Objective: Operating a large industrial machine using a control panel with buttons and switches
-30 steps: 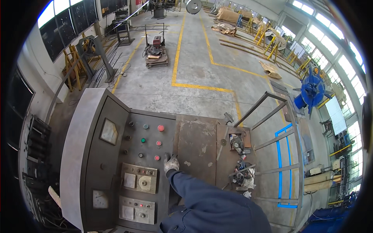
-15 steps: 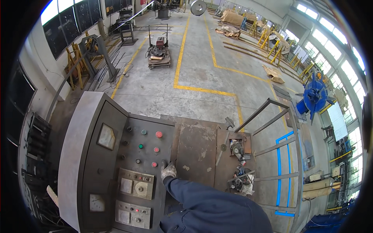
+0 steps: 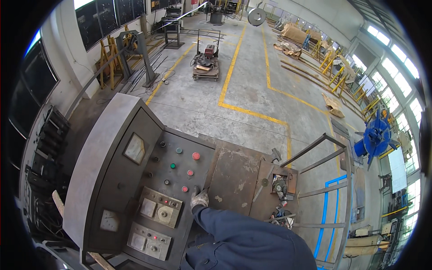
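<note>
My right hand (image 3: 199, 198), in a pale work glove with dark fingertips, rests at the right edge of the control panel (image 3: 177, 173). Its fingers point away from me, slightly apart, and hold nothing that I can see. Just left of them is the lowest red push button (image 3: 185, 189), apart from the hand. More red, green and black buttons sit farther up the panel. Two dial modules, the upper one (image 3: 160, 208) and the lower one (image 3: 149, 241), lie to the left, each with a knob and small lights. My left hand is out of view.
Right of the panel lies a worn brown metal top (image 3: 234, 175) with a hammer (image 3: 276, 155) and tools in a recess. Metal railing (image 3: 321, 193) borders the right side. Ahead stand a loaded cart (image 3: 206, 67) and a suspended metal coil (image 3: 257, 17); a blue machine (image 3: 377, 135) stands right.
The view has turned left, so the surroundings sit farther right in the picture. My right hand stays at the panel's right edge, beside the lowest red button.
</note>
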`<action>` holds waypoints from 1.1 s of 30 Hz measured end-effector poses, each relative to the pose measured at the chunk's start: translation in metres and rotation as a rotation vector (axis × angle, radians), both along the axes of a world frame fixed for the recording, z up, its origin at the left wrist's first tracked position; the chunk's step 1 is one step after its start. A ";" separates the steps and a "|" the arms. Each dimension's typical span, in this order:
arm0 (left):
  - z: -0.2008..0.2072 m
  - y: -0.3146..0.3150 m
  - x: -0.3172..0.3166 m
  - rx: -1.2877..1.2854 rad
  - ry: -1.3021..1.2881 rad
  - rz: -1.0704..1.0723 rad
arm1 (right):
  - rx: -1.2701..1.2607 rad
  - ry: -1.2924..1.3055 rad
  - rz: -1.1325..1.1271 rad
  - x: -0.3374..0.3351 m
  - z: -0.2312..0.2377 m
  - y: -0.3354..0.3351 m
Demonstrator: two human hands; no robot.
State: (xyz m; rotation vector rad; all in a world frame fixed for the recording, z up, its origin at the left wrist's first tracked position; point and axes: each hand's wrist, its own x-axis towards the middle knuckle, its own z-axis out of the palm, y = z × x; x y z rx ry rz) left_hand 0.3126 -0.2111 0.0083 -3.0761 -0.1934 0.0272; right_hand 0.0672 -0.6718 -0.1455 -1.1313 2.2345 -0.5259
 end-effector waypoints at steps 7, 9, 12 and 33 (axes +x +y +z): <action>0.004 0.009 -0.003 -0.002 -0.014 0.032 | -0.061 0.026 -0.002 0.000 -0.006 -0.001; 0.005 0.009 0.002 0.011 -0.013 0.014 | -0.052 0.006 -0.007 0.000 -0.002 -0.001; 0.010 0.009 0.000 0.037 -0.029 0.009 | 0.027 -0.060 0.029 -0.002 0.017 0.001; 0.023 -0.002 0.024 0.068 -0.055 -0.024 | -0.012 -0.094 0.010 -0.003 0.018 0.002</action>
